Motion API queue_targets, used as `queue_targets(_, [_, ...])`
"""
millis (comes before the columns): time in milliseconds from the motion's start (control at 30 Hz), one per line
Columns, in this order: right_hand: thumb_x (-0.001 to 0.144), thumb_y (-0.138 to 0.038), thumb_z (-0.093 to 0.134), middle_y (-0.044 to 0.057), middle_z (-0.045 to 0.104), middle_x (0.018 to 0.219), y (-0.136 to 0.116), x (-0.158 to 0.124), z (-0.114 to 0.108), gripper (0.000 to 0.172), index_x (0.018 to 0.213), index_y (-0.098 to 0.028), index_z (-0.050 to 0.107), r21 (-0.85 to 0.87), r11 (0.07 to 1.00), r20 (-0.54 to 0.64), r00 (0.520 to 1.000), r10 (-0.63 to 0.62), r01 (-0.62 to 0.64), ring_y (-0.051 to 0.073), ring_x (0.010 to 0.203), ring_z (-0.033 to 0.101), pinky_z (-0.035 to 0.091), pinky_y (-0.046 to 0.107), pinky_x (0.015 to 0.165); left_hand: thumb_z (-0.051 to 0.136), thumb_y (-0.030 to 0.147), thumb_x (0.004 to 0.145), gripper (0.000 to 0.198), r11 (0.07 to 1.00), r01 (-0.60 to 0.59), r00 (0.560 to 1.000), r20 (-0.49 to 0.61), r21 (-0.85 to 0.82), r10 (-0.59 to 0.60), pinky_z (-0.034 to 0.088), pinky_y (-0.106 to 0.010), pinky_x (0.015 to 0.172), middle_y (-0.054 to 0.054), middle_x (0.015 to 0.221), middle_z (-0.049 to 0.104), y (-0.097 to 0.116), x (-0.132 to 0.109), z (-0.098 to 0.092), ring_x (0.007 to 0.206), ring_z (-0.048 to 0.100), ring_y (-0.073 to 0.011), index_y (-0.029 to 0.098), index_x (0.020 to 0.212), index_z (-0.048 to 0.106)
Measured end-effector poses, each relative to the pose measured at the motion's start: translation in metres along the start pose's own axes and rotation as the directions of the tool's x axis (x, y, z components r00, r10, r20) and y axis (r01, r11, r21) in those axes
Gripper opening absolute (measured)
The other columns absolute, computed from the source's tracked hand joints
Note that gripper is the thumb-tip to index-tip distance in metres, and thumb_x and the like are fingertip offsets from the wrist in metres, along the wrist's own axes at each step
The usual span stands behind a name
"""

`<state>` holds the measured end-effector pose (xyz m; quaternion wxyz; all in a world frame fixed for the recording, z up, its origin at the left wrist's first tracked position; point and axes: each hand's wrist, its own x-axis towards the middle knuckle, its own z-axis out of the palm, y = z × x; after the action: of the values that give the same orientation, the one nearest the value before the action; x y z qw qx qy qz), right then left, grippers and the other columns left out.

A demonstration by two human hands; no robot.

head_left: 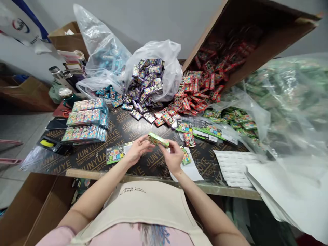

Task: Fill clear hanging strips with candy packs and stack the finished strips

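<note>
A small green candy box (pixel 156 139) is held up over the near part of the table. My right hand (pixel 173 155) grips its right end between thumb and fingers. At the other end, my left hand (pixel 139 148) pinches it with curled fingers. Below my left hand lies a printed green header card (pixel 115 154). Beside my right hand, a green packet (pixel 186 156) rests on a white sheet (pixel 193 171), and a red packet (pixel 189 139) lies just above it.
Purple boxes (pixel 147 82) spill from a clear bag, red ones (pixel 197 89) from a tilted carton (pixel 269 44), and green ones (pixel 241 121) from plastic at right. Filled packs (pixel 84 118) are stacked at left by a black tape dispenser (pixel 55 145). White label sheets (pixel 234 167) lie at right.
</note>
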<state>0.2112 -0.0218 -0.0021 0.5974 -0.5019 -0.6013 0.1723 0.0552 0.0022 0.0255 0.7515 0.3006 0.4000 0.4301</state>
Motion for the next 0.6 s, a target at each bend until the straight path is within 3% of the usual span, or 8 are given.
queue_targets(67, [0.079,-0.034,0.068,0.002,0.067,0.079,-0.004,-0.006,0.01,0.023,0.096,-0.021,0.061,0.111,0.957,0.016,0.964,0.267,-0.267,0.017,0.067,0.064,0.054,0.031,0.061,0.084,0.037,0.058,0.041,0.999,-0.035,0.996,-0.084,-0.04,0.031,0.051,-0.025,0.067,-0.003,0.08,0.07,0.002,-0.004,-0.007,0.07,0.066,-0.014,0.016,0.089,0.066])
queue_targets(133, [0.073,-0.04,0.073,0.003,0.067,0.086,-0.007,-0.009,0.014,0.036,0.1,-0.021,0.06,0.167,0.929,0.181,0.936,0.301,-0.331,0.019,0.074,0.066,0.055,0.033,0.068,0.083,0.036,0.057,0.035,0.998,-0.061,0.985,-0.164,-0.025,0.056,0.048,-0.022,0.062,-0.001,0.069,0.067,0.007,-0.006,-0.017,0.059,0.061,-0.0104,0.014,0.076,0.065])
queue_targets(200, [0.063,-0.043,0.08,0.009,0.063,0.112,-0.008,-0.009,0.012,0.064,0.118,-0.022,0.054,0.176,0.952,0.357,0.918,0.174,-0.249,0.025,0.102,0.062,0.052,0.04,0.088,0.082,0.034,0.057,0.031,0.998,-0.051,0.984,-0.167,0.032,0.055,0.044,-0.02,0.056,0.0,0.062,0.063,0.013,-0.006,-0.029,0.053,0.056,-0.008,0.012,0.068,0.063])
queue_targets(267, [0.059,-0.042,0.083,0.012,0.047,0.138,-0.009,-0.005,0.007,0.089,0.136,-0.024,0.04,0.164,0.978,0.505,0.863,0.025,-0.125,0.03,0.128,0.045,0.039,0.046,0.105,0.082,0.032,0.055,0.029,0.993,-0.004,0.994,-0.111,0.115,0.017,0.039,-0.02,0.051,0.001,0.057,0.06,0.017,-0.007,-0.04,0.049,0.051,-0.0067,0.012,0.065,0.063])
queue_targets(367, [0.067,-0.036,0.076,0.01,0.042,0.143,-0.014,0.002,0.003,0.085,0.14,-0.026,0.034,0.135,0.991,0.64,0.761,-0.106,0.025,0.028,0.135,0.036,0.03,0.047,0.111,0.081,0.035,0.057,0.03,0.969,0.035,0.999,-0.038,0.246,-0.027,0.036,-0.021,0.05,0.002,0.055,0.057,0.018,-0.009,-0.053,0.047,0.048,-0.0066,0.012,0.062,0.063])
queue_targets(433, [0.068,-0.032,0.073,0.01,0.051,0.135,-0.016,0.004,0.003,0.077,0.136,-0.026,0.039,0.097,0.989,0.645,0.75,-0.148,0.112,0.028,0.129,0.043,0.032,0.046,0.108,0.076,0.044,0.063,0.034,0.928,0.007,1.0,-0.016,0.372,-0.001,0.041,-0.024,0.054,-0.001,0.061,0.061,0.016,-0.01,-0.062,0.052,0.052,-0.0099,0.012,0.071,0.067])
queue_targets(500, [0.065,-0.031,0.071,0.01,0.056,0.126,-0.014,0.003,0.005,0.071,0.13,-0.024,0.044,0.003,0.983,0.604,0.783,-0.15,0.185,0.029,0.122,0.048,0.033,0.046,0.105,0.07,0.05,0.069,0.045,0.792,-0.09,0.995,0.012,0.604,0.104,0.047,-0.031,0.068,-0.007,0.08,0.068,0.013,-0.012,-0.074,0.07,0.061,-0.0174,0.014,0.094,0.069])
queue_targets(600, [0.063,-0.029,0.069,0.01,0.059,0.119,0.002,-0.001,0.008,0.065,0.124,-0.023,0.048,-0.183,0.954,0.527,0.843,-0.108,0.237,0.031,0.116,0.052,0.029,0.048,0.103,0.079,0.048,0.057,0.082,0.251,-0.196,0.962,0.136,0.948,0.237,0.038,-0.046,0.095,-0.014,0.117,0.062,0.01,-0.017,-0.097,0.111,0.053,-0.0314,0.019,0.129,0.053])
